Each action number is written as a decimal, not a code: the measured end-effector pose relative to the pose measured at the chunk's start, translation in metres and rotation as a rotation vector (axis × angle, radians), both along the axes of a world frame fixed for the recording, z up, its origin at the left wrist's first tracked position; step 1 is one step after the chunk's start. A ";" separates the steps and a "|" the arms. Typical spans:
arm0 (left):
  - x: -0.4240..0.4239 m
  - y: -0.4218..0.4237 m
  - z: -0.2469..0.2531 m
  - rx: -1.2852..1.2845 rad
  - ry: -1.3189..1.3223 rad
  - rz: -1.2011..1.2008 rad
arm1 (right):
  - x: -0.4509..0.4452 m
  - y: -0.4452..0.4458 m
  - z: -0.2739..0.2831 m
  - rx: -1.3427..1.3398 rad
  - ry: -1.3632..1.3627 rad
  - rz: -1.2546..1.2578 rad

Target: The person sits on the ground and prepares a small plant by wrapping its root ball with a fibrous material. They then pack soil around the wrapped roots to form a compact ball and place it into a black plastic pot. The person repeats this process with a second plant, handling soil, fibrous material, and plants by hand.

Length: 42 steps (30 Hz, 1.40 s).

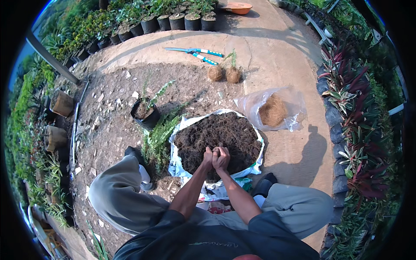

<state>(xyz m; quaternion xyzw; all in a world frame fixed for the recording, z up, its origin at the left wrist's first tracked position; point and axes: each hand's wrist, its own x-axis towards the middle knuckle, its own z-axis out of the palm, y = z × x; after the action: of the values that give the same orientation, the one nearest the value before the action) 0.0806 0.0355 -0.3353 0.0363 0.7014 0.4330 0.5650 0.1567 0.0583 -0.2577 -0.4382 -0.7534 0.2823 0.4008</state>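
Note:
My left hand (208,155) and my right hand (221,157) are pressed together, fingers curled, over a sack of dark soil. A small clump of fibrous soil (220,145) shows at the fingertips, pinched between the two hands; most of it is hidden by them. Beneath them, dark potting soil (221,130) full of fine roots fills the white plastic sack (174,156), whose rim is rolled down. To the sack's left lie green fern fronds (159,138), beside a black nursery bag (148,117) holding a fern.
A clear plastic bag (247,107) with coconut fibre (273,110) lies right of the sack. Beyond are blue-handled hedge shears (198,53) and two fibre-wrapped root balls (224,74), one sprouting a fern. Potted plants (177,21) line the back; bagged plants (338,130) border the right.

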 end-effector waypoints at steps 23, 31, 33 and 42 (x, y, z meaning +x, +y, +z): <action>-0.010 -0.003 0.044 0.221 -0.691 0.171 | 0.007 0.005 0.043 0.110 -0.021 0.110; -0.031 0.001 0.083 0.348 -0.730 0.164 | 0.003 0.004 0.066 0.034 0.081 0.224; -0.035 0.000 0.080 0.477 -0.751 0.152 | -0.002 -0.001 0.066 0.109 0.048 0.269; -0.020 0.005 0.005 0.554 -0.794 0.123 | 0.003 -0.011 0.055 0.167 -0.063 0.160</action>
<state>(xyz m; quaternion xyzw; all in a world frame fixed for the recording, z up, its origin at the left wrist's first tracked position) 0.0609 0.0404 -0.3303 -0.0244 0.2909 0.6164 0.7313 0.1598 0.0477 -0.2028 -0.3504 -0.8190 0.2357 0.3884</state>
